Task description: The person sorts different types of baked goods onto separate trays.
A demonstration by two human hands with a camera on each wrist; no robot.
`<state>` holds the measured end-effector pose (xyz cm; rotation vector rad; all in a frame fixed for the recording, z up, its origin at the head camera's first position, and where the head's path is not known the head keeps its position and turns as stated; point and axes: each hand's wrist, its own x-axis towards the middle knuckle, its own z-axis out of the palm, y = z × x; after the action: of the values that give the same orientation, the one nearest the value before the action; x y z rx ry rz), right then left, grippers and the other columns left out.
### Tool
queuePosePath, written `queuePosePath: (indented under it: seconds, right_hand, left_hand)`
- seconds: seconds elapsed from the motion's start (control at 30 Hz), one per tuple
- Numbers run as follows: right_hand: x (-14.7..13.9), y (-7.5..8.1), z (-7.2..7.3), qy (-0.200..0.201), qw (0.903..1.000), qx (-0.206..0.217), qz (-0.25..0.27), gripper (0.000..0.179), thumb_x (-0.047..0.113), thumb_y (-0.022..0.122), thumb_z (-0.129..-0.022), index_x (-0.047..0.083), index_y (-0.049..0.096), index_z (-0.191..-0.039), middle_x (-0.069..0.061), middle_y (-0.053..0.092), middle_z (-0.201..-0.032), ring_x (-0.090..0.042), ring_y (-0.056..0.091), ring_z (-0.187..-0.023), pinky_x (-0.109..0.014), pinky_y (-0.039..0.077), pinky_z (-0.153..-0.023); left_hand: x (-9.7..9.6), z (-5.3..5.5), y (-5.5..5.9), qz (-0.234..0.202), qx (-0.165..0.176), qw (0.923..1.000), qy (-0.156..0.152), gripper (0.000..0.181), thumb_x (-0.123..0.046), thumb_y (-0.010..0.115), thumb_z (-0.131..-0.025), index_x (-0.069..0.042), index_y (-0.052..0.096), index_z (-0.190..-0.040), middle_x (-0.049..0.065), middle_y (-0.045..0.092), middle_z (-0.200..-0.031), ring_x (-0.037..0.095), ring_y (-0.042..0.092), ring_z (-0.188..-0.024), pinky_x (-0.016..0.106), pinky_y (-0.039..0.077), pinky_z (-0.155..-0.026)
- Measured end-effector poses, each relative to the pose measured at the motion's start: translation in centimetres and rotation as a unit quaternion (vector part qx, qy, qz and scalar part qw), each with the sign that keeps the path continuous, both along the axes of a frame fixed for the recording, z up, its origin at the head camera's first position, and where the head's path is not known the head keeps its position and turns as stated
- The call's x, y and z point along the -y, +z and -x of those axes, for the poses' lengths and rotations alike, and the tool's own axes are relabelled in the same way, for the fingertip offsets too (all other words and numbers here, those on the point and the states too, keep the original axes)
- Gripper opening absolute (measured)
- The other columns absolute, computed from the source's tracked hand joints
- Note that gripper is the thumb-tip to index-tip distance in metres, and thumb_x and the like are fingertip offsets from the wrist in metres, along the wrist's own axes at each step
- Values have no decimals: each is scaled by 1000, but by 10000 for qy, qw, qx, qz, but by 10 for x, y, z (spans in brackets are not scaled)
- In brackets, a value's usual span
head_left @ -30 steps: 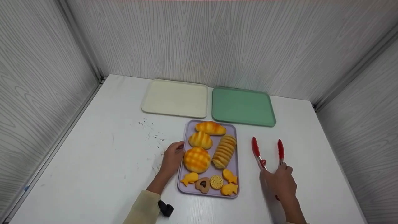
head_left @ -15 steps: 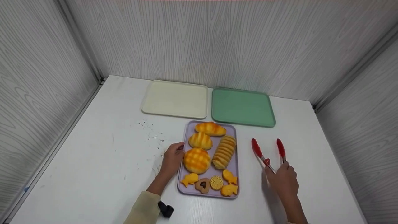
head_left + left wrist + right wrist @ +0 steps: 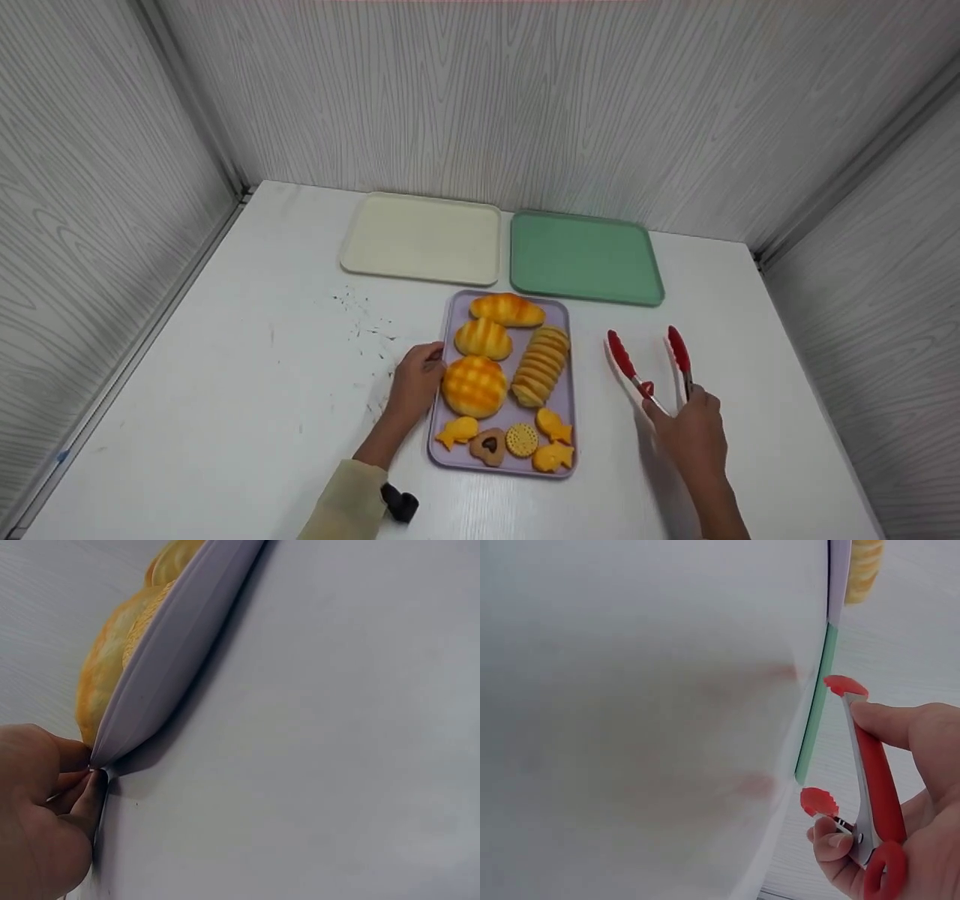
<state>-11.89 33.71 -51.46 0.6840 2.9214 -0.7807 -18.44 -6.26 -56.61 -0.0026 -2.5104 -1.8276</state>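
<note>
At the left rim of a purple tray (image 3: 504, 471), my left hand (image 3: 415, 384) pinches the edge between thumb and fingers, as the left wrist view also shows. On that tray lie a round checked bun (image 3: 475, 386), a long ridged roll (image 3: 541, 366), two croissant-like breads (image 3: 508, 310) and several small biscuits, among them a heart-shaped cookie (image 3: 489, 447). To the tray's right, my right hand (image 3: 691, 439) grips red-and-silver tongs (image 3: 877, 780), their red tips spread apart with nothing between them. The tongs point toward the back of the table and seem slightly above it.
A cream tray (image 3: 421, 238) and a green tray (image 3: 586, 256) lie side by side along the back of the white table (image 3: 225, 390). Grey wood-grain panels (image 3: 480, 97) stand at the back and both sides. Dark specks mark the table left of the purple tray.
My right hand has shifted slightly to the right with the tongs, whose right tip sits a little farther back. My left hand and the trays have stayed in place.
</note>
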Motion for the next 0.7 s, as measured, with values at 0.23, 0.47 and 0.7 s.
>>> queuePosePath:
  seconds: [0.23, 0.47, 0.7]
  right_hand:
    - [1, -1, -1, 0, 9992, -358, 198, 93, 45, 72, -89, -13, 30, -148, -37, 32, -146, -49, 49, -121, -63, 47, -98]
    - [5, 5, 2, 298, 9972, -536, 432, 92, 46, 72, -89, -7, 28, -150, -31, 33, -149, -43, 48, -123, -62, 46, -98]
    - [9, 8, 3, 798, 9921, -819, 521, 85, 41, 72, -91, -4, 31, -150, -26, 36, -148, -39, 50, -120, -58, 48, -95]
  left_hand:
    - [0, 2, -1, 29, 97, 9999, 4, 38, -10, 58, -98, 1, 62, -134, 16, 63, -125, 28, 62, -117, 46, 51, -103]
    - [0, 3, -1, 6, 119, 9999, 7, 39, -10, 57, -98, 1, 61, -135, 17, 62, -127, 30, 62, -119, 47, 50, -104]
    - [0, 4, -3, 46, 90, 9999, 28, 39, -10, 58, -97, 1, 62, -134, 17, 63, -126, 30, 63, -117, 46, 51, -102]
